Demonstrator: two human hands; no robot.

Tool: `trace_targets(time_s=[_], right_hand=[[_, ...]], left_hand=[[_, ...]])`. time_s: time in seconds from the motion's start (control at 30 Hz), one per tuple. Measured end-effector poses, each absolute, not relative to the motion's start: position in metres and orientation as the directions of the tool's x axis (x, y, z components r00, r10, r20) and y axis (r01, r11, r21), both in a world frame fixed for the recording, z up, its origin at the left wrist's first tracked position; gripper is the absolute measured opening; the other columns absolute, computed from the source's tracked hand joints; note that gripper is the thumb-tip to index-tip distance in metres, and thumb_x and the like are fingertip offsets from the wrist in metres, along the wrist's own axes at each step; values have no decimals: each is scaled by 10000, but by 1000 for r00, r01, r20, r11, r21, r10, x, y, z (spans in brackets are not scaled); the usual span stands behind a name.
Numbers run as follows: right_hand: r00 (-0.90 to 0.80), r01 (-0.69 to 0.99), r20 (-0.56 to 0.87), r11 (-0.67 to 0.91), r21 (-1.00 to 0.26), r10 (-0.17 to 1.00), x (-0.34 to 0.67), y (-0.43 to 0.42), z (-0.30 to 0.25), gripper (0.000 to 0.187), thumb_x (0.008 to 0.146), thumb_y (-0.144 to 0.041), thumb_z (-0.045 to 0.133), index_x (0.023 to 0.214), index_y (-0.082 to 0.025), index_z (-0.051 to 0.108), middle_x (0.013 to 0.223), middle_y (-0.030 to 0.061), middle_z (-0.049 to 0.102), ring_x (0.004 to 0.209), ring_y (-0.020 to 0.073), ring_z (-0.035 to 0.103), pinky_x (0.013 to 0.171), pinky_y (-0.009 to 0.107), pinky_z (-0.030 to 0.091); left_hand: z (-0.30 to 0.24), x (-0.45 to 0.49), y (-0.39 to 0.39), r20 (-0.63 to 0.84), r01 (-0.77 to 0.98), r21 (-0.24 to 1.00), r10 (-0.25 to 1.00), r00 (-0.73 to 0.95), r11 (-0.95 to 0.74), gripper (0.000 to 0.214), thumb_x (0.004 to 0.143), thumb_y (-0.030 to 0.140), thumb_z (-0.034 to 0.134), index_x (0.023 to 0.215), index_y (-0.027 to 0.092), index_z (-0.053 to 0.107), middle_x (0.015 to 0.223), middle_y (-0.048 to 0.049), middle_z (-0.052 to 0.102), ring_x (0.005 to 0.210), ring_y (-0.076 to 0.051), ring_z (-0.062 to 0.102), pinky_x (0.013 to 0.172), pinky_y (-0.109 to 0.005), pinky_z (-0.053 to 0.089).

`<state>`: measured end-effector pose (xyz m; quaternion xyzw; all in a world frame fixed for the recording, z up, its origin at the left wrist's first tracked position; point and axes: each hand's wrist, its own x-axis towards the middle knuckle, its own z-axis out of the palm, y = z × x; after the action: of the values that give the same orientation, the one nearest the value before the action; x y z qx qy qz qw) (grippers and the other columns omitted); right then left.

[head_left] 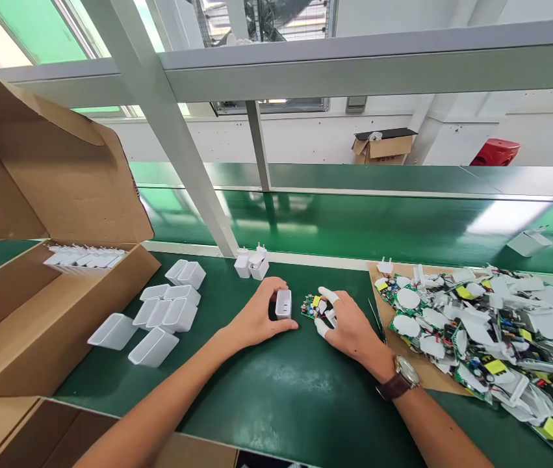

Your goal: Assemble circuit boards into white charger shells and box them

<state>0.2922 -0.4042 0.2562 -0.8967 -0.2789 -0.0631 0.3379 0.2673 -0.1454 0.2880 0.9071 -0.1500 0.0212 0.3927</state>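
Note:
My left hand (257, 315) is closed round a small white charger housing (284, 303) with port slots on its upper face. Just to its right, my right hand (349, 325) pinches a small circuit board (311, 304) that carries a yellow part and white pieces. White finger cots cover my right thumb and forefinger. The board and the housing are apart, with a short gap of green table between them. Several open white plastic shells (153, 346) lie left of my left hand. Behind it stand a few white plug pieces (251, 262).
An open cardboard box (47, 354) at the left holds a row of white chargers (86, 256). On the right, a heap of circuit boards and white parts (481, 331) covers a cardboard sheet (444, 383). Tweezers (376, 320) lie beside my right hand. A metal frame post (198, 175) rises behind.

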Motion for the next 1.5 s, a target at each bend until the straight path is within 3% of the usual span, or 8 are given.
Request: trace_targets(time_s=[0.07, 0.23, 0.37, 0.5, 0.7, 0.9, 1.2, 1.5], right_hand=[[860, 504, 325, -549, -667, 393, 290, -403, 260, 588, 875, -193, 595, 1451, -151, 489, 1287, 158, 636, 1158, 284, 634, 949, 434, 586], [868, 477, 355, -381, -792, 348, 279, -399, 273, 563, 926, -206, 598, 1471, -224, 456, 1346, 122, 578, 1088, 218, 661, 873, 352, 629], [795, 589, 459, -324, -740, 397, 269, -393, 281, 580, 953, -164, 580, 1503, -265, 423, 1268, 100, 594, 864, 168, 654, 775, 327, 635], [742, 658, 486, -360, -661, 462, 263, -389, 283, 646, 971, -126, 553, 1563, -281, 344, 1318, 133, 584, 963, 207, 674, 777, 344, 644], [715, 692, 475, -428, -581, 512, 261, -387, 281, 665, 979, -103, 528, 1580, -262, 292, 1341, 160, 594, 1118, 261, 662, 908, 421, 634], [695, 719, 479, -489, -494, 537, 259, -383, 282, 696, 986, -80, 488, 1613, -237, 231, 1277, 160, 641, 1054, 277, 670, 901, 462, 624], [664, 747, 456, -509, -426, 592, 256, -386, 274, 840, 908, -30, 463, 1652, -166, 97, 1377, 193, 594, 1045, 318, 637, 901, 513, 611], [667, 745, 435, -533, -401, 604, 256, -389, 275, 743, 868, -16, 476, 1575, -154, 293, 1422, 205, 556, 1099, 341, 613, 911, 539, 595]], left_hand=[[280, 266, -142, 112, -206, 795, -196, 974, -570, 845, 747, 451, 876, 1430, 241, 426, 1407, -142, 572, 1294, -302, 598, 1126, -485, 496], [266, 260, -140, 104, -197, 871, -223, 969, -450, 788, 862, 316, 766, 1527, 273, 345, 1435, -123, 598, 1318, -278, 609, 1174, -488, 465], [264, 257, -142, 251, -354, 799, -265, 931, -486, 851, 897, 245, 730, 1592, 312, 244, 1457, -101, 600, 1341, -263, 593, 1163, -483, 474], [264, 256, -141, 359, -467, 704, -299, 884, -535, 850, 943, 223, 696, 1618, 335, 192, 1462, -99, 599, 1361, -259, 563, 1175, -497, 455], [268, 257, -142, 361, -500, 678, -348, 865, -539, 860, 953, 223, 692, 1631, 331, 174, 1446, -106, 615, 1354, -277, 545, 1154, -513, 471], [266, 257, -146, 359, -518, 643, -375, 854, -564, 873, 956, 222, 690, 1638, 330, 157, 1452, -109, 615, 1364, -289, 525, 1152, -529, 467], [264, 256, -149, 332, -510, 635, -391, 858, -580, 885, 964, 225, 684, 1644, 347, 131, 1453, -96, 617, 1379, -299, 502, 1154, -548, 463], [268, 256, -153, 318, -504, 627, -396, 862, -594, 863, 972, 222, 666, 1643, 349, 138, 1456, -92, 612, 1372, -296, 514, 1139, -529, 480]])
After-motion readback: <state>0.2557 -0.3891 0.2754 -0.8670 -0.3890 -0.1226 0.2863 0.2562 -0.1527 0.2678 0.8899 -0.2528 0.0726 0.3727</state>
